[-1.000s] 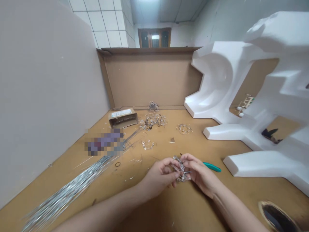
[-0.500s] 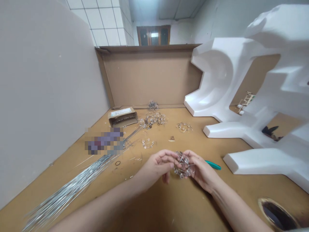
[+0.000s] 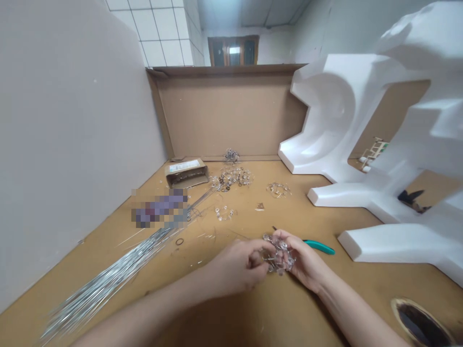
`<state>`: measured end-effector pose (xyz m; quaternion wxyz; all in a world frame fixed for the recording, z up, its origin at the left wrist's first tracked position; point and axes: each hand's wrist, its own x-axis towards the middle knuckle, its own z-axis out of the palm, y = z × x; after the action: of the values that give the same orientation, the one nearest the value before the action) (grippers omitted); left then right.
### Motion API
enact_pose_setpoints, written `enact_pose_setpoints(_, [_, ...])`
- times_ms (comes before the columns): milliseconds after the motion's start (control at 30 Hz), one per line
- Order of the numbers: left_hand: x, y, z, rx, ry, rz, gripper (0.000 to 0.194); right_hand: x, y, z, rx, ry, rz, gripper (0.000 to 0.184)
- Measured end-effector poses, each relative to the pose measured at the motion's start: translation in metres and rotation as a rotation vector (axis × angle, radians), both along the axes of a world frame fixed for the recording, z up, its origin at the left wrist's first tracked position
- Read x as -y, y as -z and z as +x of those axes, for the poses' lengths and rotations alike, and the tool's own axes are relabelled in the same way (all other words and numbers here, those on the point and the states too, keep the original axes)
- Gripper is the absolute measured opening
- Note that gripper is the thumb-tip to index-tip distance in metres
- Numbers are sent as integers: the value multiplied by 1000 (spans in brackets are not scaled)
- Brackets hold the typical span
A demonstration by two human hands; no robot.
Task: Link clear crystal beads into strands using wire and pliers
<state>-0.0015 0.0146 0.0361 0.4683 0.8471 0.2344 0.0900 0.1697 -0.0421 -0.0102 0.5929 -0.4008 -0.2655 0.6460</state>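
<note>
A ring-like cluster of clear beads on thin wire (image 3: 281, 259) is held up above the table, in front of me. My right hand (image 3: 304, 259) grips it from the right side, fingers wrapped behind and thumb hidden in part. From the left, my left hand (image 3: 240, 264) has its fingers curled and pinched at the cluster's near-left edge, apparently on a wire of it. A tool's teal handle (image 3: 320, 247) lies on the table beyond my right wrist, partly covered by that hand.
At left lies a long bundle of silver wires (image 3: 108, 279). Further back are an opened small carton (image 3: 187, 174), a pile of beaded wire pieces (image 3: 233, 178), a loose bead ring (image 3: 224, 213) and another (image 3: 278, 189). White foam blocks (image 3: 383, 241) line the right. A hole (image 3: 415, 318) opens at lower right.
My left hand has turned and its fingers, more extended before, are now curled in at the cluster. The cluster has tilted and shifted slightly right and down. The whole view has shifted slightly.
</note>
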Motion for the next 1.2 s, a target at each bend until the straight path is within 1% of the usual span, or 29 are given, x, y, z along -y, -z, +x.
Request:
enact_pose_setpoints(100, [0,1,-2,-51,80,144,33,1,-1,-2,76,5,2,8])
enact_pose_setpoints(167, [-2,0,-3,-45,107,186,29,2,-2,-2,114,-12,-8,9])
enact_pose_setpoints(233, [-4,-1,-4,-44,108,135,22,2,-3,-1,112,-35,-26,9])
enact_pose_setpoints(333, [-7,-4,-4,-67,84,-35,14,2,-2,1,76,-63,-45,8])
enact_pose_setpoints(400, [-8,-5,-4,-73,80,-98,11,1,-1,1,49,-83,-58,7])
enact_pose_setpoints(467, [-8,-7,-3,-60,84,-77,10,0,0,2,23,-92,-69,8])
enact_pose_setpoints(600, [-8,-8,-2,-52,69,94,13,0,2,3,-16,-81,-93,7])
enact_pose_setpoints(667, [-9,-8,-3,-46,67,132,17,0,1,4,-30,-66,-105,7])
enact_pose_setpoints(733, [-9,-8,-4,-32,74,121,20,0,0,5,-41,-53,-111,7])
enact_pose_setpoints(833, [-10,-8,-5,-8,71,49,22,0,0,5,-46,-65,-112,8])
enact_pose_setpoints(900, [-10,-7,-4,1,33,12,23,0,1,3,-49,-87,-116,7])
enact_pose_setpoints(967, [-10,-5,-2,22,-43,46,27,0,3,2,-55,-110,-130,6])
enact_pose_setpoints(1033, [-9,-2,0,69,-106,141,30,0,5,0,-67,-135,-155,6])
enact_pose_setpoints(1100, [-8,1,2,123,-109,214,29,-1,8,-1,-83,-165,-184,9])
enact_pose_setpoints(1133, [-8,2,3,145,-93,221,26,-1,9,-1,-92,-180,-199,10])
enact_pose_setpoints(1200, [-8,3,4,165,-71,164,22,-2,11,0,-113,-206,-225,13])
